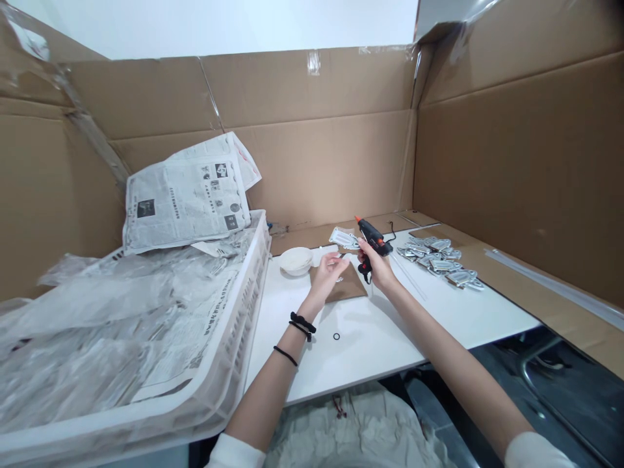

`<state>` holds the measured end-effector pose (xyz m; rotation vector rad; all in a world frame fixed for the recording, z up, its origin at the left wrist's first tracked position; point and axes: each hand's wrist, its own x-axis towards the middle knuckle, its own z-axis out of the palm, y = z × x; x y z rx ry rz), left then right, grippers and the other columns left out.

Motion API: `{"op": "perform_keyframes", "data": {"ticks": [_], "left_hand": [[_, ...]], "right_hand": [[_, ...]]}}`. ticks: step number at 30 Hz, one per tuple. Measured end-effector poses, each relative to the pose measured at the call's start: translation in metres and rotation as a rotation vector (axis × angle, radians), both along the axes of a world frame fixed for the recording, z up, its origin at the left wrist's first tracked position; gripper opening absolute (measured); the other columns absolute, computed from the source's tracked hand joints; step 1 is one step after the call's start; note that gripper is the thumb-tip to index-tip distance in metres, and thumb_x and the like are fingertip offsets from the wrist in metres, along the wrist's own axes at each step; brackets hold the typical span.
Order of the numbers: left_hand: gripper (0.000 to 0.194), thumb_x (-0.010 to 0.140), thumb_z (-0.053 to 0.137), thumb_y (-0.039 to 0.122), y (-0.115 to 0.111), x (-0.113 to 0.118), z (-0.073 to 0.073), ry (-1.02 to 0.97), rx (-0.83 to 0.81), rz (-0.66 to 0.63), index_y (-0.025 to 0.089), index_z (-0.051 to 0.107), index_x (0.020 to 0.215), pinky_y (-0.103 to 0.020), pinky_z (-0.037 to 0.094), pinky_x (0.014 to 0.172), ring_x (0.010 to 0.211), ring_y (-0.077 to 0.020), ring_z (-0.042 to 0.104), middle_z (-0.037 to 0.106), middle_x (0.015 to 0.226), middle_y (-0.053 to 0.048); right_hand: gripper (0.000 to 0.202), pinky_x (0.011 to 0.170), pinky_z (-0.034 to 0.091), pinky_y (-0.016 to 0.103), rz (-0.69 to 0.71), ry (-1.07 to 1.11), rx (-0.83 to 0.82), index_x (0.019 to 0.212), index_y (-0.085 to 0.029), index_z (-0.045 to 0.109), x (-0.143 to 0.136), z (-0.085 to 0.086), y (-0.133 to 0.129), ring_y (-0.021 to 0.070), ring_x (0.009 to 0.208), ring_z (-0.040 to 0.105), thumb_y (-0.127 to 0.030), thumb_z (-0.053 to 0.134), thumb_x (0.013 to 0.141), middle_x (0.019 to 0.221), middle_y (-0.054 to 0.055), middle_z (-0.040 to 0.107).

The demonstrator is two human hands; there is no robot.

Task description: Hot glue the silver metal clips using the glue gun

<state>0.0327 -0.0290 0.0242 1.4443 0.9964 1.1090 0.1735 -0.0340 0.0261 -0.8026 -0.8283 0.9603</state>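
- A white crate (236, 341) is standing along the left edge of the table (273, 364), hiding much of that edge; clear plastic wrapping (97, 305) is filling it in crumpled layers.
- Sheets of newspaper (188, 195) are leaning up at the crate's far end, in front of a cardboard wall (316, 156) that is rising behind the table's far edge.
- A white bowl (295, 262) is sitting near the table's far left corner, just beside the crate.
- The left hand (326, 270) is hovering above the table, its thumb and fingers curling close together; I cannot tell whether they are pinching something small. Dark bands (302, 325) are circling that wrist and forearm.
- A small black ring (336, 337) is lying alone on the white surface, towards the near edge.
- A brown sheet (348, 286) is lying under and beside the left hand, near the middle of the table.
- A few flat, pale pieces (344, 238) are showing between the hands, towards the far edge; whether the right fingers are touching them is unclear.
- The right hand (377, 268) is gripping a black glue gun (374, 237) by its handle, and the orange nozzle is pointing up towards the far edge.
- A pile of silvery pieces (441, 261) is spreading along the table's right edge.
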Motion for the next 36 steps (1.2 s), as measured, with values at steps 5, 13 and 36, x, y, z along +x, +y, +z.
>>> {"op": "perform_keyframes", "data": {"ticks": [5,13,36], "left_hand": [[0.046,0.077,0.059,0.058,-0.011,0.005,-0.009,0.48,0.134,-0.385,0.013,0.066,0.082,-0.025,0.039,0.063,0.07,-0.0133,0.051,0.063,0.08,-0.005],[0.052,0.089,0.046,0.056,-0.028,-0.005,0.019,0.107,0.125,-0.736,0.011,0.071,0.095,-0.023,0.034,0.062,0.062,-0.0093,0.039,0.049,0.066,-0.002],[0.048,0.087,0.043,0.058,-0.014,-0.017,0.024,0.373,0.408,0.194,0.018,0.066,0.101,-0.026,0.034,0.064,0.061,-0.0145,0.045,0.053,0.065,-0.002]], "right_hand": [[0.041,0.043,0.024,0.022,-0.028,0.004,0.022,0.074,-0.018,0.051,0.003,0.004,-0.001,0.0072,0.049,0.032,-0.052,0.073,0.066,0.057,-0.005,0.04],[0.042,0.044,0.024,0.024,-0.097,0.015,0.017,0.072,-0.018,0.05,0.005,0.002,0.002,0.0083,0.05,0.033,-0.053,0.073,0.066,0.056,-0.004,0.04],[0.045,0.045,0.026,0.026,-0.097,-0.154,-0.03,0.071,-0.02,0.046,0.004,-0.003,0.001,0.0093,0.05,0.032,-0.06,0.066,0.069,0.058,-0.003,0.038]]}}
